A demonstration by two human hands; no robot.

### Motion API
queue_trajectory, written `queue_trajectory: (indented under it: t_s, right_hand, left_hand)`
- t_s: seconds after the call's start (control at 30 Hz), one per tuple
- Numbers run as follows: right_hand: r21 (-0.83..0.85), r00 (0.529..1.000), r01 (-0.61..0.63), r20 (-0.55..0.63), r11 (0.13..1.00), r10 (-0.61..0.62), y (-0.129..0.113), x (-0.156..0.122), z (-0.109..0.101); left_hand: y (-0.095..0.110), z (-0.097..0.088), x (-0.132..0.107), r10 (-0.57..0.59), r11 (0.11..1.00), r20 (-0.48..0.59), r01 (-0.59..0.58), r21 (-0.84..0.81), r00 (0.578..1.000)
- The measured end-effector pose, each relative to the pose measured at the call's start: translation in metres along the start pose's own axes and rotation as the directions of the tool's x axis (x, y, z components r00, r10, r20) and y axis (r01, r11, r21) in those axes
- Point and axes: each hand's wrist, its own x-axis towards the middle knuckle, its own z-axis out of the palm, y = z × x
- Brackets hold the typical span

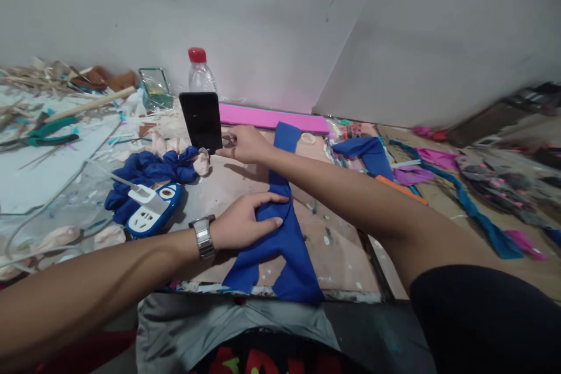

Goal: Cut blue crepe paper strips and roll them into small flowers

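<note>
My left hand (pixel 245 222), with a metal-band watch (pixel 204 238) at the wrist, lies flat on a blue fabric piece (pixel 298 251), thumb and forefinger apart. The fabric is long, runs up the board and splits into two tails near the front edge. Beyond it, my right hand (pixel 248 145) reaches across to the lower right edge of an upright black phone (pixel 201 121). Its fingers are curled toward the thumb; what is between them, if anything, I cannot make out. Just left of that hand is a small cream-coloured lump (pixel 201 163).
A gathered blue cloth (pixel 151 169) and a blue-white power socket (pixel 153 210) with a plugged-in charger sit left. Behind the phone stands a red-capped bottle (pixel 199 70). Green-handled pliers (pixel 52 131) lie far left. Another blue piece (pixel 368 152) and an orange cutter-like tool (pixel 401 188) lie right.
</note>
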Motion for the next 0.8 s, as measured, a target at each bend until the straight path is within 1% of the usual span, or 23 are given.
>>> queue_trajectory:
  t_s: [0.07,0.13,0.23,0.3,0.5,0.7,0.8]
  right_hand:
    - [-0.061,0.999,-0.050,-0.012,0.997,0.050,0.002,0.004,0.014]
    - [-0.093,0.992,-0.124,-0.049,0.988,0.120,0.001,0.005,0.024]
    - [-0.090,0.978,-0.200,-0.072,0.976,0.194,-0.001,0.006,0.032]
    - [-0.084,0.972,-0.228,-0.073,0.970,0.223,-0.002,0.008,0.037]
    - [-0.119,0.972,-0.230,-0.074,0.966,0.222,0.001,0.012,0.047]
    - [-0.143,0.969,-0.239,-0.100,0.960,0.227,0.003,0.014,0.049]
    - [-0.119,0.968,-0.241,-0.102,0.963,0.229,0.002,0.015,0.049]
  left_hand:
    - [0.000,0.000,-0.001,0.021,1.000,0.028,-0.021,0.014,0.999]
    - [0.000,0.000,-0.001,0.025,1.000,0.031,-0.025,0.015,0.999]
    - [0.001,0.000,-0.001,0.013,1.000,0.026,-0.014,0.003,1.000]
    - [0.001,0.001,0.000,0.009,1.000,0.025,-0.009,0.001,1.000]
    - [0.000,0.000,0.000,-0.012,1.000,0.021,0.012,0.027,1.000]
    - [-0.001,0.000,0.000,-0.010,0.999,0.022,0.009,0.032,1.000]
    - [-0.001,0.000,0.000,-0.013,1.000,0.023,0.012,0.023,1.000]
